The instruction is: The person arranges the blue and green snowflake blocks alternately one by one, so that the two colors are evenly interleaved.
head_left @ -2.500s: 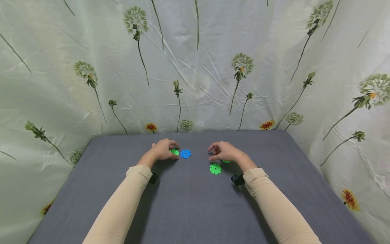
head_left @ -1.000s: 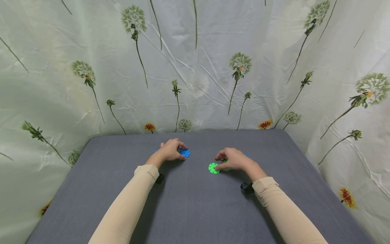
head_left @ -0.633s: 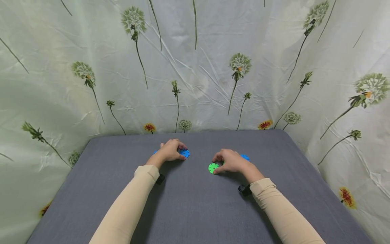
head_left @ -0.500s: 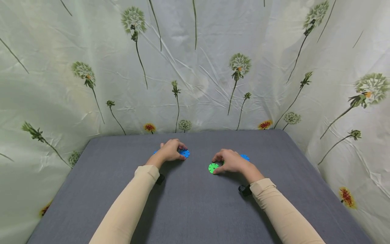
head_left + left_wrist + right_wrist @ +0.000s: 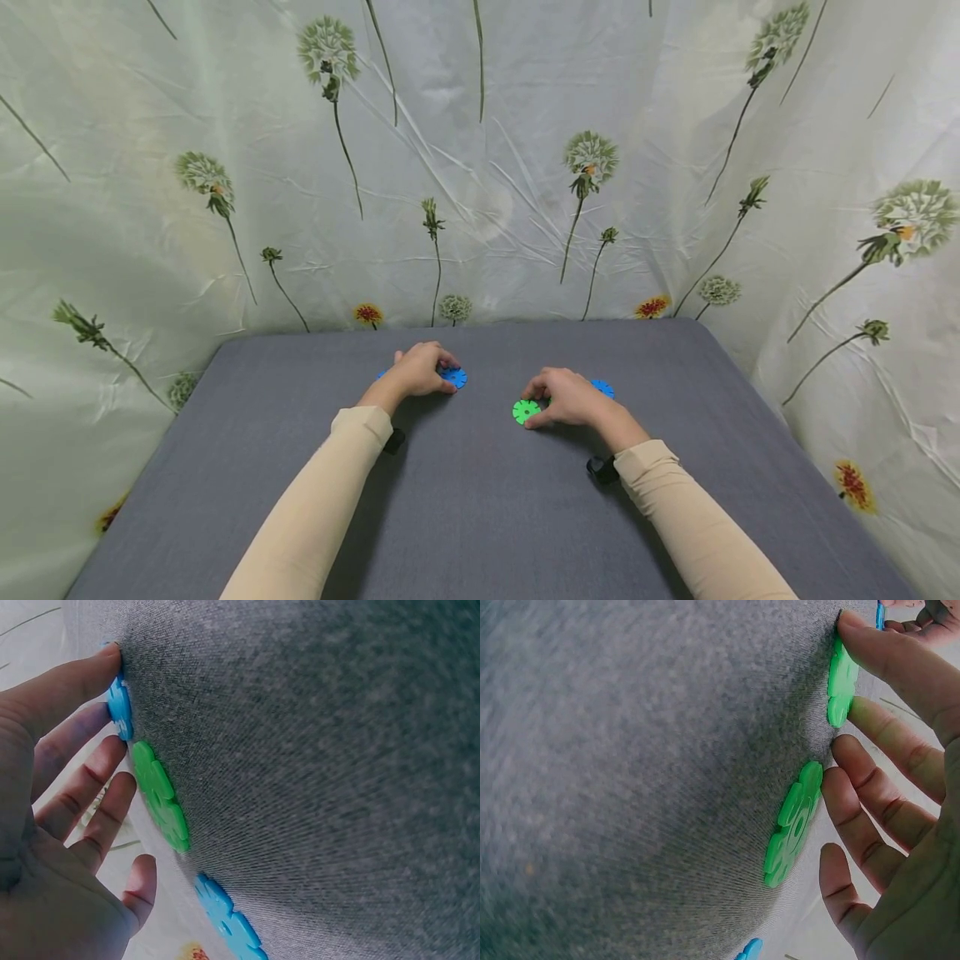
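Note:
My left hand [image 5: 420, 371] pinches a blue notched plastic disc [image 5: 456, 379] by its rim, thumb on the near edge and fingers at the far side. In the left wrist view a green notched disc [image 5: 160, 796] lies beneath the palm, with another blue disc [image 5: 229, 919] farther along. On the other side, my right hand [image 5: 572, 396] holds a green notched disc [image 5: 526, 412] between thumb and index finger, flat against the cloth. A second green disc [image 5: 793, 823] lies under that palm, mostly hidden from the head view. Beyond the right knuckles shows a blue disc [image 5: 603, 388].
A grey cloth covers the table [image 5: 465, 500], whose far edge meets a flower-printed curtain [image 5: 495, 208]. Dark wrist-worn devices sit under both cuffs, the right one [image 5: 602, 469] lying close to the tabletop.
My left hand has shifted right from the green disc to the blue one. The right hand has come down and nearer, from hovering by the green discs to gripping the front one, uncovering a blue disc.

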A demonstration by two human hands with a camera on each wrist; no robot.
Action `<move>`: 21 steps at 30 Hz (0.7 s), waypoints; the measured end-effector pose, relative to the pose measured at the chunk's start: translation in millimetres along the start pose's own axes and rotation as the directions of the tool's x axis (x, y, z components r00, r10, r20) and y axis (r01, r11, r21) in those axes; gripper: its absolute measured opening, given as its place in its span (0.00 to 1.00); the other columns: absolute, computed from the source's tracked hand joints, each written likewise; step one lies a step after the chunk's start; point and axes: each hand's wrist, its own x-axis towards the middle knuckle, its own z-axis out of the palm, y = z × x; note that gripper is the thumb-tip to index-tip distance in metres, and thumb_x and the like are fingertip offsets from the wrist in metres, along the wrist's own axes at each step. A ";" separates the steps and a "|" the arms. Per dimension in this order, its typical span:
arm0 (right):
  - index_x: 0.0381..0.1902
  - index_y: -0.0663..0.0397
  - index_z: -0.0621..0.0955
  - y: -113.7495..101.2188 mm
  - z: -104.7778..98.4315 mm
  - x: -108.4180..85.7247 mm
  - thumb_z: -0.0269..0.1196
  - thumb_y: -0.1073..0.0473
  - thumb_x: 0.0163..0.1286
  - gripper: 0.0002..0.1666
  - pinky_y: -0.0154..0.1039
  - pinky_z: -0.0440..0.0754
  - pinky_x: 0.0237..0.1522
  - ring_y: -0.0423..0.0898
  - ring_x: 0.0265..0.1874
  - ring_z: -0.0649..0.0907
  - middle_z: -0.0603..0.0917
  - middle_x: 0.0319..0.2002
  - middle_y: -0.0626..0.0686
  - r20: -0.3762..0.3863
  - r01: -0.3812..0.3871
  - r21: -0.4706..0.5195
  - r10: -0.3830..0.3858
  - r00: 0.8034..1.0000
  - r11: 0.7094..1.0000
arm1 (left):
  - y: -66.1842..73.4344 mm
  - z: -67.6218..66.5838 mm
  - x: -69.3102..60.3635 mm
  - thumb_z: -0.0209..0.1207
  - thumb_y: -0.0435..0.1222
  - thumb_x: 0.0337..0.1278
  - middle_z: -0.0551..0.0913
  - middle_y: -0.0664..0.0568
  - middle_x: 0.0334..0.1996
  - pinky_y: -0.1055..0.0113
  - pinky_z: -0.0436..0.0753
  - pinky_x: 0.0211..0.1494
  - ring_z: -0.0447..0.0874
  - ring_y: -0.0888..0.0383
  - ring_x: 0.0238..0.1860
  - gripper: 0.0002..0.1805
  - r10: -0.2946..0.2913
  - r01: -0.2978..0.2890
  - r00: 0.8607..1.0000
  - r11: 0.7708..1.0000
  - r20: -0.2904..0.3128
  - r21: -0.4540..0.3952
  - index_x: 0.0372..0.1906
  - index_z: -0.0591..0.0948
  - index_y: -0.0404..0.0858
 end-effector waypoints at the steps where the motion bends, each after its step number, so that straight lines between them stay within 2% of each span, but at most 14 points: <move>1: 0.49 0.46 0.92 -0.5 -0.1 0.0 0.84 0.48 0.58 0.23 0.43 0.83 0.51 0.42 0.43 0.82 0.85 0.43 0.45 0.003 -0.002 0.005 0.002 1.000 1.000 | 0.0 0.1 0.1 0.77 0.45 0.62 0.85 0.51 0.57 0.38 0.66 0.67 0.81 0.49 0.62 0.21 -0.001 0.001 1.000 1.000 0.000 0.000 0.59 0.91 0.51; 7: 0.51 0.50 0.88 -3.0 0.8 1.2 0.83 0.52 0.61 0.23 0.44 0.83 0.52 0.43 0.45 0.83 0.85 0.44 0.48 0.026 0.021 0.037 -0.022 0.999 0.999 | 0.8 0.6 0.1 0.78 0.44 0.61 0.85 0.51 0.56 0.40 0.67 0.65 0.81 0.49 0.61 0.20 -0.006 0.006 1.000 1.000 -0.007 -0.002 0.58 0.91 0.50; 13: 0.54 0.49 0.85 -4.4 2.3 1.6 0.81 0.55 0.63 0.24 0.41 0.83 0.50 0.42 0.44 0.84 0.87 0.44 0.49 0.037 0.036 0.091 -0.040 0.999 0.995 | 2.5 1.1 -1.4 0.78 0.43 0.61 0.85 0.50 0.56 0.36 0.66 0.68 0.80 0.48 0.61 0.20 -0.017 0.017 1.000 1.000 -0.011 -0.008 0.57 0.91 0.48; 21: 0.59 0.47 0.84 -3.7 3.7 2.0 0.80 0.56 0.65 0.26 0.40 0.81 0.46 0.40 0.40 0.81 0.85 0.42 0.47 0.048 0.058 0.094 -0.063 0.997 0.994 | 5.2 0.9 -3.0 0.77 0.43 0.62 0.84 0.50 0.55 0.36 0.66 0.68 0.79 0.47 0.62 0.19 -0.023 0.023 1.000 1.000 -0.011 0.008 0.57 0.90 0.49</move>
